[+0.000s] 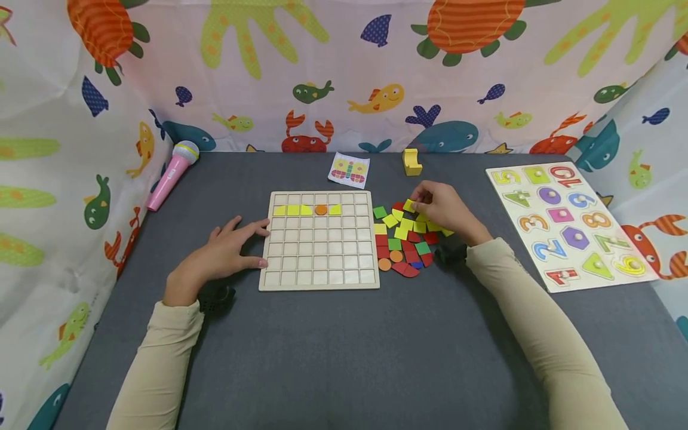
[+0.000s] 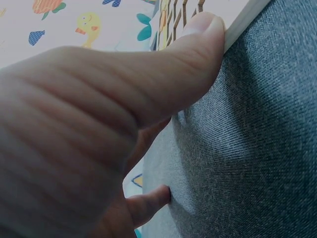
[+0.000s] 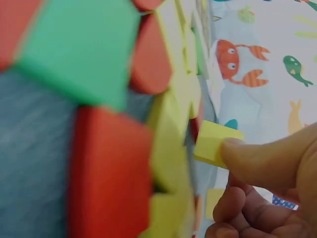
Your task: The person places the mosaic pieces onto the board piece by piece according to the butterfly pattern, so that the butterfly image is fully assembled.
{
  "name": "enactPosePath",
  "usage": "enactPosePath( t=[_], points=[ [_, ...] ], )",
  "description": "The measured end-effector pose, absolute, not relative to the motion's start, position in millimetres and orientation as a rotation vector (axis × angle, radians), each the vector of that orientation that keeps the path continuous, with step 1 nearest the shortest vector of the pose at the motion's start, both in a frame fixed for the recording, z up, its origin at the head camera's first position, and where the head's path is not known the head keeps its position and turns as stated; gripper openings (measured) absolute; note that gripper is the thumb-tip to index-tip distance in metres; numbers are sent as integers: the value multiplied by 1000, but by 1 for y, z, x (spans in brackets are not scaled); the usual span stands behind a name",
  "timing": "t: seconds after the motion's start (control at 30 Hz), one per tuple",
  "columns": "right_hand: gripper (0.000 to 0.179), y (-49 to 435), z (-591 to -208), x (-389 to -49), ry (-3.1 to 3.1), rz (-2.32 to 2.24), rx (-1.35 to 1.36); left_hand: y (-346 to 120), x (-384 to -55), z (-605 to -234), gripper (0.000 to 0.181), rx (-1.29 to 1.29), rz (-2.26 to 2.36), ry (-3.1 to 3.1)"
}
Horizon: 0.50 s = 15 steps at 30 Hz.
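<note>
A pale wooden grid board [image 1: 319,291] lies in front of the person, with several yellow pieces [image 1: 292,210] and an orange disc [image 1: 321,209] in one of its upper rows. My left hand [image 1: 228,251] rests at the board's left edge, fingers spread, thumb and fingertip touching the rim. In the left wrist view the thumb [image 2: 193,54] presses against the board's side. Over the heap of coloured pieces right of the board, my right hand [image 1: 442,208] pinches a yellow square tile [image 3: 210,144] between thumb and finger. Red, green and yellow pieces [image 1: 401,233] lie beneath it.
Behind the board lies a small picture card [image 1: 349,170] with a butterfly pattern, beside a yellow block [image 1: 412,162]. A pink toy microphone [image 1: 173,175] lies at the back left. To the right is a number-and-shape puzzle board [image 1: 572,227]. A printed curtain [image 1: 258,119] encloses the table.
</note>
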State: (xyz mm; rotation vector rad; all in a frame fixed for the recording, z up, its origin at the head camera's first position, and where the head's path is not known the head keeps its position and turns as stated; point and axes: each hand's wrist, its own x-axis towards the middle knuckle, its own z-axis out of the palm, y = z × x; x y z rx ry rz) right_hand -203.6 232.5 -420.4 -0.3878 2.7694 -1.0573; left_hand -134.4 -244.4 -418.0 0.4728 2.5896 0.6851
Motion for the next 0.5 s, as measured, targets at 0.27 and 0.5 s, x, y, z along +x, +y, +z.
enactPosePath(
  t=[0.27, 0.5],
  points=[
    [9, 202, -409, -216, 2771, -1186, -457, -245, -133, -417, 83, 462, 680, 2599],
    [8, 172, -404, -222, 2695, -1233, -597, -244, -133, -416, 81, 458, 688, 2603]
  ],
)
